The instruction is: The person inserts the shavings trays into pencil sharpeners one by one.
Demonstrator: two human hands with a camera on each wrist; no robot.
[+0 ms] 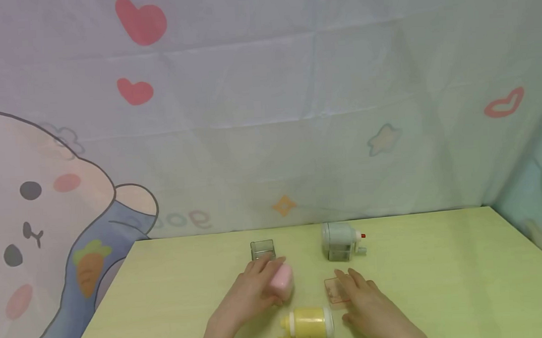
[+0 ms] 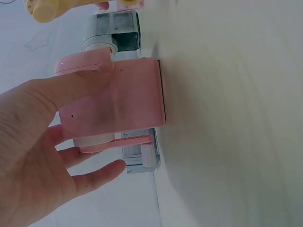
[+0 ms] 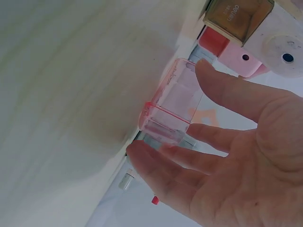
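Observation:
My left hand (image 1: 251,286) holds a pink hand-crank pencil sharpener (image 2: 128,99), its thumb along the near side and its fingers round the far side. The sharpener stands on the table with its crank toward the far fingers. To the right, my right hand (image 1: 369,301) has its thumb and fingers spread around a clear pink shavings drawer (image 3: 173,101) on the table. The thumb tip is close by one end of the drawer, and the fingertips by the other. Between the hands, nearer me, stands a yellow crank sharpener (image 1: 308,323).
A clear grey shavings drawer (image 1: 262,248) lies just beyond the left hand. Farther back on the right stands a pale grey-blue crank sharpener (image 1: 339,239) with a red tip at its crank side. A printed cloth (image 1: 272,98) hangs behind the light table (image 1: 461,271).

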